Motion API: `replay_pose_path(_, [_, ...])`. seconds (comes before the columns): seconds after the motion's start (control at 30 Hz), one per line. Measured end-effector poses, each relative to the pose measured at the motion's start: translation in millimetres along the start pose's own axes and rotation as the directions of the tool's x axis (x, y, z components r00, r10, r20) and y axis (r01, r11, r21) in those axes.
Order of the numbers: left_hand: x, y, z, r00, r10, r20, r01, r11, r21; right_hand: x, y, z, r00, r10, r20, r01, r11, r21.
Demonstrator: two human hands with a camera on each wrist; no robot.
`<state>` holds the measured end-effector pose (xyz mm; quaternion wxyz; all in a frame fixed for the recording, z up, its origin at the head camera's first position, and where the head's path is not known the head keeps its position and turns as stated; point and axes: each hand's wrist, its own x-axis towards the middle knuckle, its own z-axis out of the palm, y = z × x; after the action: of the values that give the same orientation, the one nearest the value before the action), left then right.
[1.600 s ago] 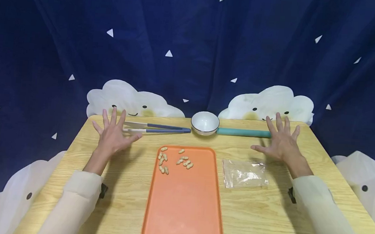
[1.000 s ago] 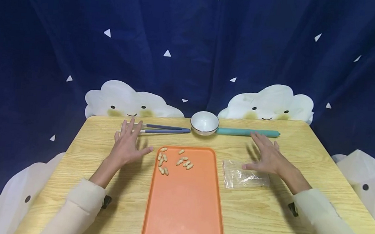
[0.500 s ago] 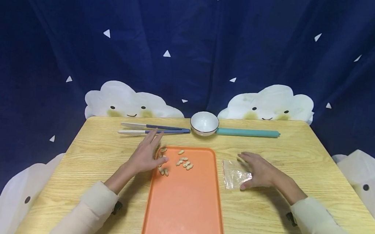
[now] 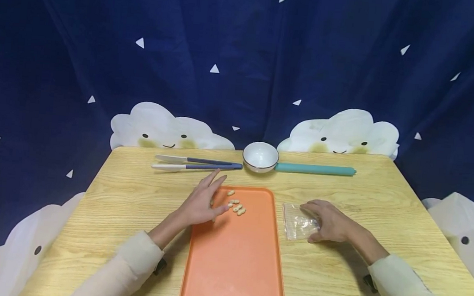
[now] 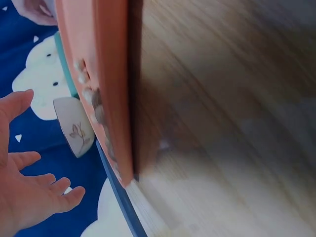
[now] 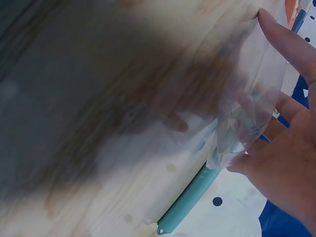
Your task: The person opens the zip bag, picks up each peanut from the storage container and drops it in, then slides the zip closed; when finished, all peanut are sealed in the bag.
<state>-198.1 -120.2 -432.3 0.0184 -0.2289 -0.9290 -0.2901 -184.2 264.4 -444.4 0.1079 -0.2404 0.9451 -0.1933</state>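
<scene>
My left hand [image 4: 201, 204] hovers over the upper left of an orange tray [image 4: 231, 268], fingers spread and holding nothing. It hides some of the peanuts; the uncovered peanuts [image 4: 241, 211] lie to the right of its thumb. In the left wrist view, the hand's fingers [image 5: 63, 200] are apart from the peanuts [image 5: 98, 113]. Right of the tray, my right hand [image 4: 331, 224] grips a clear plastic zip bag [image 4: 291, 222] by its right part. Between thumb and fingers the bag [image 6: 252, 111] bulges up in the right wrist view.
Blue-and-white tongs [image 4: 202, 166], a white bowl [image 4: 260, 161] and a teal stick-like roll [image 4: 314, 169] line the table's back edge. Behind the wooden table [image 4: 140, 205] hangs a dark blue curtain [image 4: 244, 51] with clouds.
From wide apart near the back, both hands came inward and nearer. The left hand moved over the tray's peanuts; the right came down onto the bag and took hold of it.
</scene>
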Motion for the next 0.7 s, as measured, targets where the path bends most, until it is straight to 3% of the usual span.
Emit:
replay_pose_path(0.2, [6.6, 16.7, 6.1, 1.0, 0.011, 0.01, -0.011, 0.999, -0.047, 1.7, 0.5, 0.5, 0.999, -0.031, -0.027, 0.032, 0.998, 0.044])
replay_pose_path(0.37, [12.9, 32.5, 11.6, 0.997, 0.012, 0.073, -0.001, 0.99, -0.144, 1.5, 1.0, 2.7, 0.996, -0.057, -0.073, 0.063, 0.994, 0.085])
replay_pose_path(0.5, [18.8, 42.4, 19.0, 0.989, 0.01, 0.147, 0.023, 0.974, -0.224, 1.8, -0.8, 3.3, 0.993, -0.064, -0.103, 0.077, 0.989, 0.128])
replay_pose_path(0.7, [33.4, 56.0, 32.3, 0.978, 0.076, 0.192, -0.009, 0.945, -0.328, 1.9, -6.5, 2.6, 0.995, -0.021, -0.097, 0.04, 0.979, 0.2])
